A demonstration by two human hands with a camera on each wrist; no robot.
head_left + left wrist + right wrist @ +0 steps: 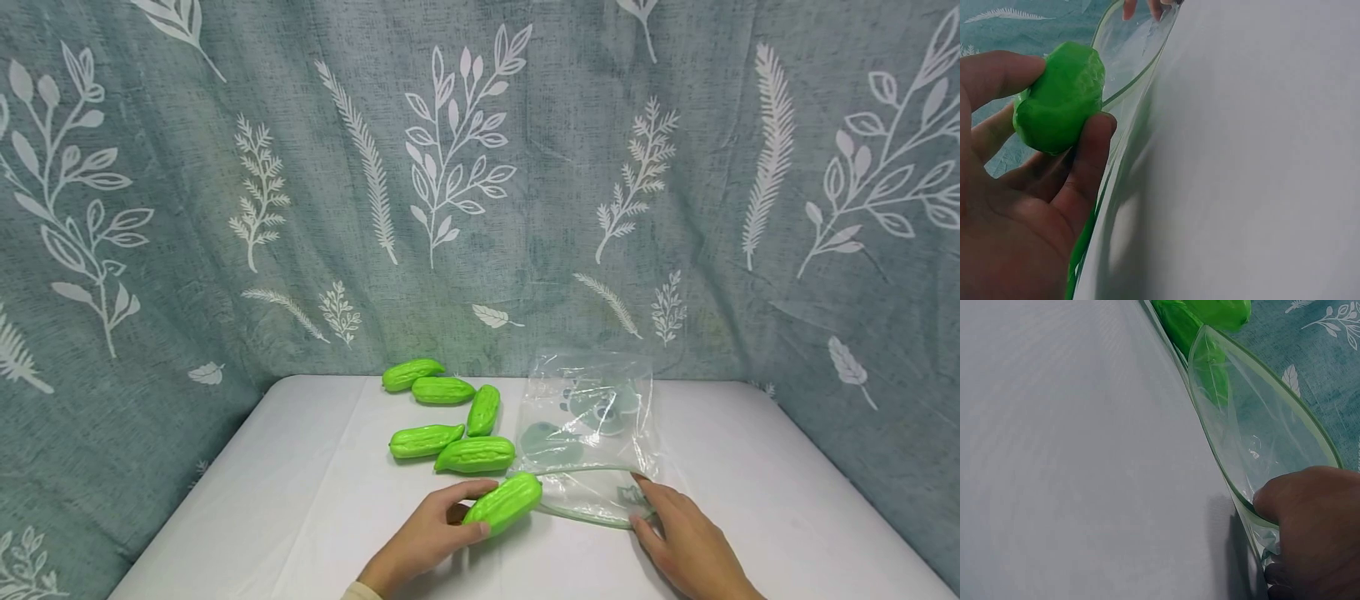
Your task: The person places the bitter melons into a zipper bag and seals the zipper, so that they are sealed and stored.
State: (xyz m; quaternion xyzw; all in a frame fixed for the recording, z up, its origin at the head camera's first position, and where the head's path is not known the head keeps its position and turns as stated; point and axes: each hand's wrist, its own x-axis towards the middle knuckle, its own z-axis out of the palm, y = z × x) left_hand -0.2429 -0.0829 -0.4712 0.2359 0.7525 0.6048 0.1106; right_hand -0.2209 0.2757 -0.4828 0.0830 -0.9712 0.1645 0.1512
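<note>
My left hand (427,527) grips a bright green toy bitter melon (506,502) between thumb and fingers. Its far end overlaps the left corner of the bag's mouth in the head view. That clear plastic zip bag (600,450), printed with pale green shapes, lies flat with its mouth gaping toward me. At the right corner of the mouth, my right hand (688,537) holds the rim apart, thumb at the lower edge (1250,509) and fingers at the upper. In the left wrist view the melon (1060,100) appears end-on, with the bag's open rim behind it.
Several more green bitter melons lie left of the bag, among them one near the left hand (476,455) and one at the back (411,374). A white-covered table (300,500) bears everything. A blue-green leaf-patterned curtain (480,167) encloses the back and sides.
</note>
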